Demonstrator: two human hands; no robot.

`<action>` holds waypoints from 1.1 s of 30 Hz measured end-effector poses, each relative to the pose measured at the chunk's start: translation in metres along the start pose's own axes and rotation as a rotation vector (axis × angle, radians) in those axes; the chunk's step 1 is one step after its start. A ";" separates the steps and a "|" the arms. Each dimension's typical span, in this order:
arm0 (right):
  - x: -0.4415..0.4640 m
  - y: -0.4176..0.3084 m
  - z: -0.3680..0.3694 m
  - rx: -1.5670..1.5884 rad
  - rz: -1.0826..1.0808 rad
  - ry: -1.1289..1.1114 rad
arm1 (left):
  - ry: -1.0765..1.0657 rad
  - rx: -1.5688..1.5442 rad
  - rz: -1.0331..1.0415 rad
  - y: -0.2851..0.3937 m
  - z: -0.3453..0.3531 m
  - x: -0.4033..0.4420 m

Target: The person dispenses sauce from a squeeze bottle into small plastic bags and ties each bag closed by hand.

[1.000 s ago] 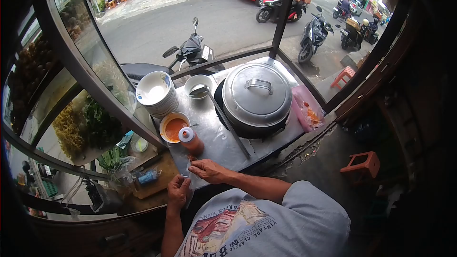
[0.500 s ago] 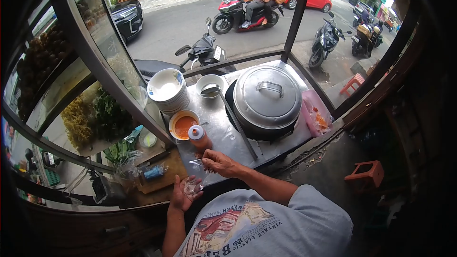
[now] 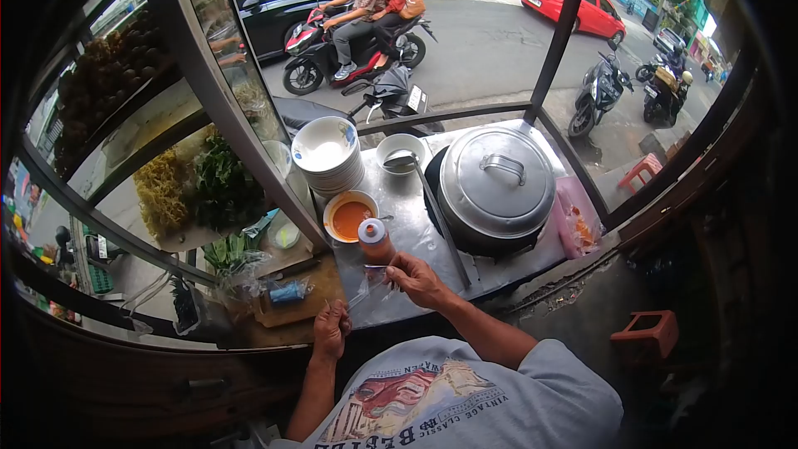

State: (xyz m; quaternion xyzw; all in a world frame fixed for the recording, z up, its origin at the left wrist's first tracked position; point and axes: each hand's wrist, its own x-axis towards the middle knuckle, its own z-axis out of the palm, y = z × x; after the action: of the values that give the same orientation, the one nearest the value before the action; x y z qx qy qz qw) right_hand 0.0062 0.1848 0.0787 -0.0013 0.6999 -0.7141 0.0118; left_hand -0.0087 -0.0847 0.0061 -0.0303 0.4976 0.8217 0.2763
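Metal desk [image 3: 404, 212]: beside the left edge, the sauce bowl [image 3: 329, 224] could be splashed, or the bottle [image 3: 378, 245] toppled, by a knock from the right hand [image 3: 418, 281]. Over the near left corner, that hand and the left hand [image 3: 331, 331] pinch clear plastic [image 3: 360, 293], which could slip or tear if pulled unevenly. Obscured: the contents of the pot [image 3: 495, 238], beneath its lid [image 3: 474, 191]; the plastic's outline, lost against bright metal.

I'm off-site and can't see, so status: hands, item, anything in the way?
Left hand and right hand pinching. Clear plastic between them. Bottle close beyond right hand; nothing seen blocking.
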 end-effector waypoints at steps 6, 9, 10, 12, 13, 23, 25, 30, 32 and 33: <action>0.000 0.002 -0.008 -0.034 0.052 0.079 | 0.022 -0.007 0.042 0.013 0.029 -0.006; 0.000 0.002 -0.004 -0.028 0.055 0.074 | -0.078 0.016 0.119 0.002 0.015 0.000; 0.001 0.002 -0.004 -0.021 0.053 0.075 | -0.053 0.007 0.106 0.004 0.017 0.001; 0.002 0.002 -0.005 0.010 0.076 0.103 | 0.036 -0.037 0.070 0.015 0.033 0.000; 0.001 0.002 -0.004 0.028 0.089 0.119 | 0.100 -0.068 0.044 0.029 0.054 -0.006; -0.027 -0.015 0.036 -0.472 -0.336 0.117 | 0.058 0.131 0.159 0.023 0.072 -0.007; -0.028 0.001 0.047 -0.306 -0.226 -0.071 | -0.048 0.098 0.175 0.016 0.069 -0.008; -0.025 0.007 0.040 -0.243 -0.062 -0.107 | -0.074 0.004 0.171 0.007 0.069 -0.006; -0.025 0.005 0.037 -0.132 0.013 -0.140 | -0.076 0.076 0.194 -0.003 0.062 -0.001; -0.025 0.005 0.037 -0.076 0.051 -0.160 | -0.064 0.178 0.226 -0.003 0.063 -0.002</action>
State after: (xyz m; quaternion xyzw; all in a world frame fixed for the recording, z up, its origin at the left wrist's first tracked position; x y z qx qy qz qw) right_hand 0.0325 0.1478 0.0748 -0.0411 0.7233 -0.6840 0.0856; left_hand 0.0091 -0.0319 0.0359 0.0768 0.5595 0.8008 0.1994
